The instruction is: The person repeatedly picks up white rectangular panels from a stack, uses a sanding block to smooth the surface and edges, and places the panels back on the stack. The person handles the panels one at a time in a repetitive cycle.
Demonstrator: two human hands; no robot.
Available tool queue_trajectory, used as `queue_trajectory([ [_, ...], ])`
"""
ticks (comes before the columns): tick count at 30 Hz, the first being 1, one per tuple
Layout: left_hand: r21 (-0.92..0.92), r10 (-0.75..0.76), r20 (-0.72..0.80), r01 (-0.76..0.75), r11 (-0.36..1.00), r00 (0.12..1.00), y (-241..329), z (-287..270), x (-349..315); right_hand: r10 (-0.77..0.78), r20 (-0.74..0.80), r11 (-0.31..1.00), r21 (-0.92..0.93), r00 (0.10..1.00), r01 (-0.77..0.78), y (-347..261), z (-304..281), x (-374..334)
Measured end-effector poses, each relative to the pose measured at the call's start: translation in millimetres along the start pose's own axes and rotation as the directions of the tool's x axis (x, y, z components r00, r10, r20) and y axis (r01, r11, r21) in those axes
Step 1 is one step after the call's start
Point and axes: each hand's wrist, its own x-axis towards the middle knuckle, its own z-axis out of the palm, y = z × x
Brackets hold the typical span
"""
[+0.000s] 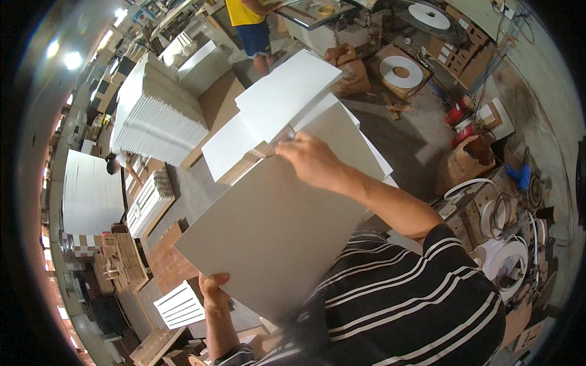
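Observation:
A large flat white board (pixel 262 232), greyish in the shade, leans tilted in front of my body. My left hand (pixel 215 289) grips its lower left edge, with the thumb on the face and the fingers hidden behind. At the board's upper edge my right hand (pixel 308 160) is closed, the knuckles over the edge. A small shiny piece shows at its fingertips, too blurred to name. Just beyond lie loose white panels (pixel 287 91), overlapping at angles, and a brown cardboard-like strip (pixel 247 163) runs beside the board's edge.
Tall stacks of white panels (pixel 162 116) stand at the left. A person in a yellow shirt (pixel 247 12) stands at a far table; another bends at the far left (pixel 114 163). Paper sacks (pixel 467 161), white tape rolls (pixel 400 72) and red spools (pixel 461 110) lie to the right.

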Motion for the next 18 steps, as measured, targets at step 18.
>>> queue_trajectory([
  [18, 0.033, 0.028, -0.006, -0.027, 0.999, 1.0, -4.3, -0.8, -4.9, 0.284, 0.097, 0.956, -0.105, 0.954, -0.274, -12.3, -21.7, 4.9],
])
